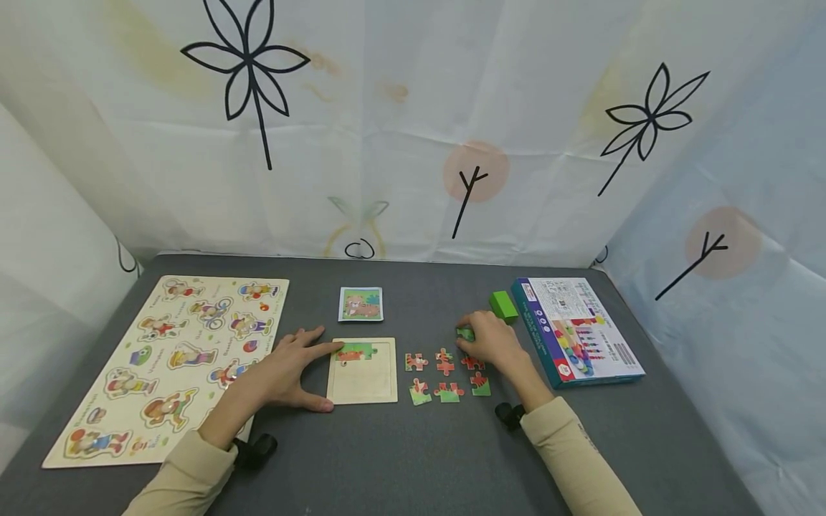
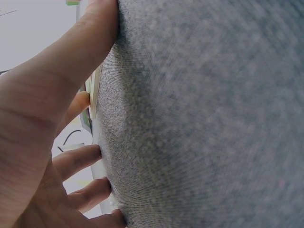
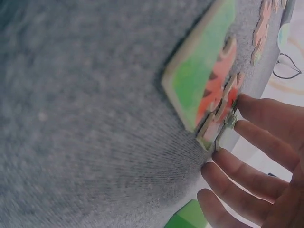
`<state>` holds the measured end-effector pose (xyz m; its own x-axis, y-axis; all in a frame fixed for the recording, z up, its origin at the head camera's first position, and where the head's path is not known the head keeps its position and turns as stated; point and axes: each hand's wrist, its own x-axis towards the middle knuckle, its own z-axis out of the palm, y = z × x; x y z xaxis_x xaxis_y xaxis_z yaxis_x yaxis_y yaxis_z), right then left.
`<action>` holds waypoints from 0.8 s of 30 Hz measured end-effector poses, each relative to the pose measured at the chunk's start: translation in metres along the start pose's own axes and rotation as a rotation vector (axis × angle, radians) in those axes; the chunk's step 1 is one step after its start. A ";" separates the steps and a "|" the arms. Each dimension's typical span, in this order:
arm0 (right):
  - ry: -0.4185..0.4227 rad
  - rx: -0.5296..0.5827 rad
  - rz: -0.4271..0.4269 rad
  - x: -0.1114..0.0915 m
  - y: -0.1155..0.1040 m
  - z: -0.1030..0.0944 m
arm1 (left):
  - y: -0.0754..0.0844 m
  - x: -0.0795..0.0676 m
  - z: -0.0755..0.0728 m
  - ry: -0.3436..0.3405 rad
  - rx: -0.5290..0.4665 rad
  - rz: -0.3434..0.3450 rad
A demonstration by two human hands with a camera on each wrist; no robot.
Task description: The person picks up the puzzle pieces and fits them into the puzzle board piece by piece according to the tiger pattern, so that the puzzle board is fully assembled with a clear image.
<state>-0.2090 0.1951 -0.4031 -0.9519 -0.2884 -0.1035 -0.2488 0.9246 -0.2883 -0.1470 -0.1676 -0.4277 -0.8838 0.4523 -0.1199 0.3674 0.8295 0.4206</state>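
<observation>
A square wooden puzzle tray (image 1: 364,380) lies mid-table, with joined green and red pieces (image 1: 355,352) along its upper left. My left hand (image 1: 287,369) is spread at the tray's left side. Its index finger touches the upper left corner and its thumb rests at the lower left one. With thumb and fingertips my right hand (image 1: 493,340) pinches a green puzzle piece (image 1: 464,334) at the table surface, partly hidden. Several loose red and green pieces (image 1: 445,365) lie between tray and right hand. A corner piece (image 3: 190,88) shows close up in the right wrist view.
A small picture card (image 1: 361,305) lies behind the tray. At left is a large board of cartoon figures (image 1: 155,358), partly under the left forearm. A green block (image 1: 503,307) and a printed box (image 1: 581,333) stand beyond the right hand. White fabric (image 1: 400,107) encloses the table.
</observation>
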 end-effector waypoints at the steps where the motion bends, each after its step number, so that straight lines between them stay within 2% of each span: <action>1: -0.001 0.000 0.000 0.000 0.000 0.000 | 0.000 0.000 0.000 0.000 0.001 0.000; 14: 0.027 0.033 0.026 0.003 -0.003 0.003 | 0.003 -0.001 0.000 -0.012 -0.005 -0.011; 18: 0.015 0.053 0.039 0.002 -0.004 0.002 | 0.003 -0.001 0.000 -0.012 -0.007 -0.008; 24: -0.003 0.028 0.040 -0.001 -0.008 0.001 | 0.001 0.000 0.001 -0.002 0.001 -0.006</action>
<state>-0.2057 0.1876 -0.4019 -0.9605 -0.2520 -0.1182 -0.2054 0.9282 -0.3102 -0.1461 -0.1665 -0.4275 -0.8853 0.4480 -0.1246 0.3622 0.8325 0.4192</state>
